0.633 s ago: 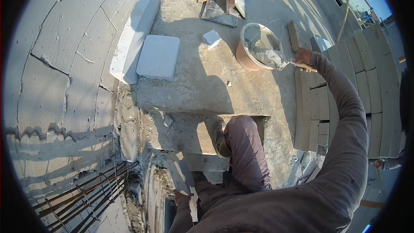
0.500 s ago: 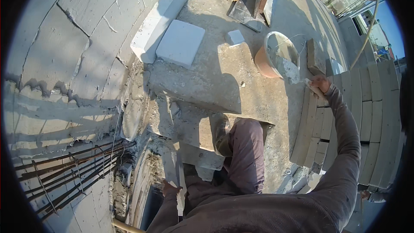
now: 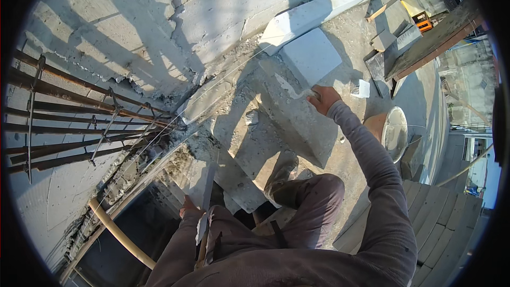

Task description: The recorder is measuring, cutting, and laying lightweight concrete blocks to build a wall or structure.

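My right hand (image 3: 325, 100) is closed around a trowel (image 3: 289, 87), its narrow blade pointing away to the left. The trowel is over the rough grey ledge, just short of a white block (image 3: 311, 56) lying flat. Low on the left, my left hand (image 3: 191, 210) grips the near end of a pale grey block (image 3: 209, 183) beside my leg; its fingers are partly hidden. A round bucket (image 3: 376, 125), with grey mortar inside, stands to the right of my right forearm.
Rusty rebar (image 3: 69, 109) juts out at left, with a taut string (image 3: 223, 86) crossing near it. A curved pole (image 3: 119, 234) spans a dark opening at lower left. Stacked grey blocks (image 3: 425, 212) fill the lower right. Boards (image 3: 433, 37) lean at the far right.
My right hand has swung left with the trowel, from beside the bucket to over the ledge near the white block. The view has turned left. My left hand stays by the pale block.
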Action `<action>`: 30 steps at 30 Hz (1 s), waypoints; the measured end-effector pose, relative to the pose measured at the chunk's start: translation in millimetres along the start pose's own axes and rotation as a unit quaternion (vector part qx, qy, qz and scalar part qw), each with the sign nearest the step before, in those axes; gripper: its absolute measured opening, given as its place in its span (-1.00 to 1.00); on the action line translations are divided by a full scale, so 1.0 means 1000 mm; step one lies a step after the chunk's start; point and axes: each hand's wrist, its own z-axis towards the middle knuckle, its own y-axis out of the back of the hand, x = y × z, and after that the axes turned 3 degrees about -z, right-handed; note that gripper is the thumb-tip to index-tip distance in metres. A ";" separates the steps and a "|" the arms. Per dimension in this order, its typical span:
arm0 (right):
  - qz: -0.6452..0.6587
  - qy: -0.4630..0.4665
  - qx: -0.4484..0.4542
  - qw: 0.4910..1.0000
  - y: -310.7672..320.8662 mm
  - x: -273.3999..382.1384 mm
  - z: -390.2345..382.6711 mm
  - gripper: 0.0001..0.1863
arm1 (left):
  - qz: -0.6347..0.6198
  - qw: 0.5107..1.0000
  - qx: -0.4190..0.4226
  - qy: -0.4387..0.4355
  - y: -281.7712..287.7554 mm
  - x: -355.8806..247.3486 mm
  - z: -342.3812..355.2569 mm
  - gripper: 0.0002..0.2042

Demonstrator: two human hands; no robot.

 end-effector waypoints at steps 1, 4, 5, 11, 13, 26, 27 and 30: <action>-0.028 0.005 0.008 1.000 -0.002 -0.001 0.024 -0.62 | -0.004 1.000 -0.015 0.004 -0.004 0.001 0.000 0.27; -0.063 0.015 0.034 0.997 0.006 -0.009 0.077 -0.61 | -0.031 0.999 0.005 0.034 -0.015 0.002 -0.001 0.29; -0.061 0.026 0.033 0.997 0.009 -0.012 0.089 -0.61 | -0.045 0.997 0.022 0.059 -0.018 0.002 -0.001 0.29; 0.055 -0.077 0.115 0.989 0.050 -0.018 0.126 -0.60 | -0.036 0.998 0.000 0.052 -0.030 0.003 -0.003 0.28; 0.072 -0.061 0.106 0.990 0.067 -0.016 0.124 -0.59 | -0.050 0.998 -0.003 0.047 -0.030 0.004 -0.005 0.28; 0.206 -0.087 0.133 0.965 0.121 -0.034 0.052 -0.67 | -0.048 0.998 -0.024 0.033 -0.044 0.011 0.005 0.21; 0.247 -0.096 0.142 0.954 0.118 -0.038 0.043 -0.66 | -0.047 0.998 -0.021 0.031 -0.044 0.012 0.005 0.21; 0.236 -0.126 0.121 0.956 0.095 -0.043 0.014 -0.66 | -0.029 0.998 -0.047 0.013 -0.040 0.013 0.003 0.22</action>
